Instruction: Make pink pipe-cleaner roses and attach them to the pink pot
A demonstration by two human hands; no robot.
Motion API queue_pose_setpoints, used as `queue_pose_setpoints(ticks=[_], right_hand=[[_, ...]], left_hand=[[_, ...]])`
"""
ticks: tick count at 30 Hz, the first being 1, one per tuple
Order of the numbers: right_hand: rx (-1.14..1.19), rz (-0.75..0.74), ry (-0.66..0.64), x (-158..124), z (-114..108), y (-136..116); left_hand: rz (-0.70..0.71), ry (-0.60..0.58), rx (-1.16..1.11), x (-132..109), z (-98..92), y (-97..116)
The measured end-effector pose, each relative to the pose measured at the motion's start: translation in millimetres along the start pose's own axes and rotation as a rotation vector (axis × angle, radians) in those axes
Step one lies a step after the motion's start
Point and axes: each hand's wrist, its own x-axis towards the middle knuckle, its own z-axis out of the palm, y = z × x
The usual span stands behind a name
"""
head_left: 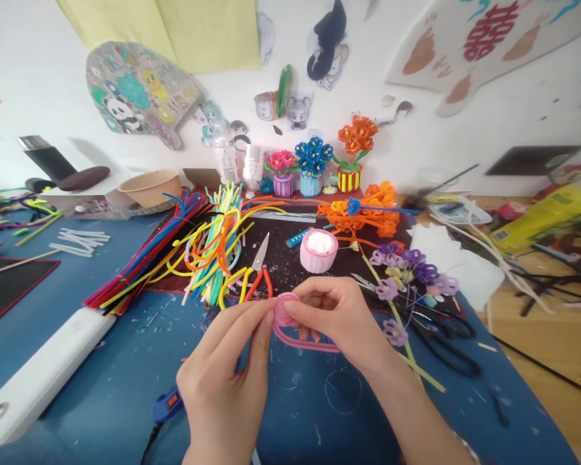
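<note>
Between my hands is a pink pipe cleaner (286,312) wound into a small flat coil, with a loose length looping below it. My left hand (230,358) pinches the coil's left edge between thumb and fingertips. On the other side, my right hand (332,313) presses its thumb on the coil, fingers curled behind it. Just beyond my hands stands a small pink pot (318,253) with white filling. Scissors with red and yellow handles (259,271) lie past my left fingertips. Purple pipe-cleaner flowers (411,265) lie to the right of my right hand.
Bundles of coloured pipe cleaners (150,248) lie at left, on a white case (48,374). Black-handled scissors (445,342) rest at right. Orange pipe-cleaner flowers (368,213) and finished flower pots (312,184) stand toward the wall. A blue tool with a cord (167,405) lies near my left wrist.
</note>
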Motion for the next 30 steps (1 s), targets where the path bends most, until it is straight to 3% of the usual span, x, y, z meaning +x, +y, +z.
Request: queue_pose_setpoints(ticks=[4, 10, 15, 21, 30], right_hand=[[-0.024, 0.005, 0.008, -0.2, -0.1, -1.9], [-0.104, -0.021, 0.07, -0.1, 1.6, -1.8], [-0.117, -0.061, 0.151, 0.9, 2.8, 2.3], [-0.066, -0.029, 0.131, 1.3, 3.3, 2.2], [-0.084, -0.024, 0.124, 2.3, 0.4, 2.1]], left_hand=[[-0.045, -0.061, -0.009, -2.4, -0.5, 2.1], [0.025, -0.122, -0.009, -4.5, 0.6, 0.3], [0.056, -0.088, 0.08, -3.5, 6.4, 0.6], [0.139, 0.003, 0.174, -1.1, 12.4, 1.3], [0.184, -0.007, 0.155, 3.3, 10.8, 0.1]])
